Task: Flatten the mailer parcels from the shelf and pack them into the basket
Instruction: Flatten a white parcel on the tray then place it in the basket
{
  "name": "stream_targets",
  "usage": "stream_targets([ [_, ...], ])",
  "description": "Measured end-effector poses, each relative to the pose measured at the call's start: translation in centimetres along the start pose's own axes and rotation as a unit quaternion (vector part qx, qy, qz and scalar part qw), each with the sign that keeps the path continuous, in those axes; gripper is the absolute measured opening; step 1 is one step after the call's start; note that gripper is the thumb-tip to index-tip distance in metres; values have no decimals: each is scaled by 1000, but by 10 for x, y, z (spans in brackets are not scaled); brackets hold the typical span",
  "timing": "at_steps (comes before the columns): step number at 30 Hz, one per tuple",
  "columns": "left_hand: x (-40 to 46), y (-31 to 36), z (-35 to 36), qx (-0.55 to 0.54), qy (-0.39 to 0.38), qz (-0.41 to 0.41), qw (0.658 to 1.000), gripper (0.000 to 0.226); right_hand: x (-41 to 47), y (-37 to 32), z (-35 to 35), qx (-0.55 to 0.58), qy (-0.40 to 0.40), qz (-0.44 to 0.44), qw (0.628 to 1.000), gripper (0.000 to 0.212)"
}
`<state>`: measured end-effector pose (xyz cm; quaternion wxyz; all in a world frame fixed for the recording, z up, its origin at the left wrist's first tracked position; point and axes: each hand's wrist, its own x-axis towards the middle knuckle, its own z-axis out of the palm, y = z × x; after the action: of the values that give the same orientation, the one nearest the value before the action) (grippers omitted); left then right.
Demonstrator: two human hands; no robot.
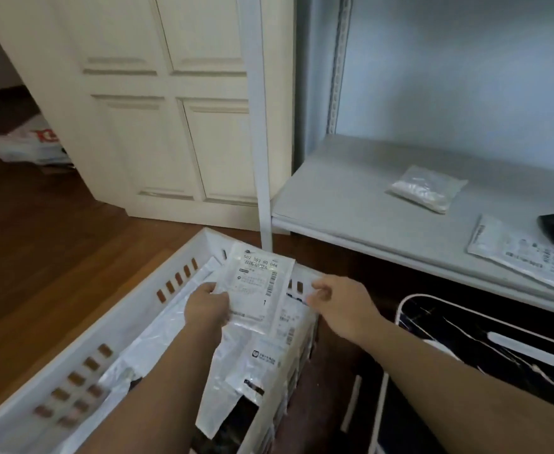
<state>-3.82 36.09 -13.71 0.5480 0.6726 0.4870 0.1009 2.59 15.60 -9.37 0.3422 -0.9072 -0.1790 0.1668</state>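
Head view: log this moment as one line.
left hand holds labelled mailer over basket | right hand beside, empty | three parcels remain on shelf

There is a single view, from a wide-angle camera worn on the person's head. It looks forward and steeply down, from above and behind both forearms, which enter from the bottom edge, at about 6 and 5 o'clock. It sits close over the white basket [177, 276], which fills the lower left from 6 to 8 o'clock. The shelf [351, 198] runs off toward 3 o'clock, and the door [157, 126] stands at 11 to 12 o'clock, farther away. Straight edges bow near the frame's borders. With only one view, no part of the scene is shared.
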Motion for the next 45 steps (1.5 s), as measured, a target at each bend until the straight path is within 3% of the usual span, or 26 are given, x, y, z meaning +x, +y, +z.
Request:
stream_targets([
  [2,25,-26,-5,90,31,-11,995,38,7,2,19,-137,-46,-59,988,30],
  [5,56,-46,-6,155,48,-11,987,43,22,7,37,-326,-102,-126,931,37],
  [7,69,-51,-1,168,44,-17,985,44,33,13,45,-371,-114,-140,911,42],
  [11,91,-57,12,182,51,-1,982,44,51,21,65,-361,-130,-146,912,55],
  [13,94,-64,21,308,66,35,948,48,57,29,75,-346,-126,-142,919,57],
  [15,81,-73,34,452,48,103,885,59,56,34,81,-340,-102,-161,921,69],
  [18,52,-95,61,521,-70,201,827,65,55,39,85,-323,-75,-197,923,97],
  [21,51,-114,77,557,-105,187,803,73,56,38,84,-331,-83,-207,917,98],
  [28,61,-111,80,580,-142,142,790,77,58,42,85,-332,-82,-222,913,96],
  [32,59,-93,78,577,-161,117,792,78,52,40,73,-295,-107,-220,924,63],
  [35,51,-66,71,561,-122,133,808,72,43,48,57,-279,-84,-216,932,69],
  [38,30,-24,73,519,-22,225,824,69,32,65,25,-318,-30,-192,928,58],
  [41,5,14,88,405,74,397,820,58,24,82,-18,-366,21,-160,917,61],
  [43,-10,37,107,354,83,482,797,49,14,94,-53,-386,72,-138,909,59],
  [45,-25,54,133,331,47,513,791,44,4,111,-83,-402,114,-113,902,54],
])
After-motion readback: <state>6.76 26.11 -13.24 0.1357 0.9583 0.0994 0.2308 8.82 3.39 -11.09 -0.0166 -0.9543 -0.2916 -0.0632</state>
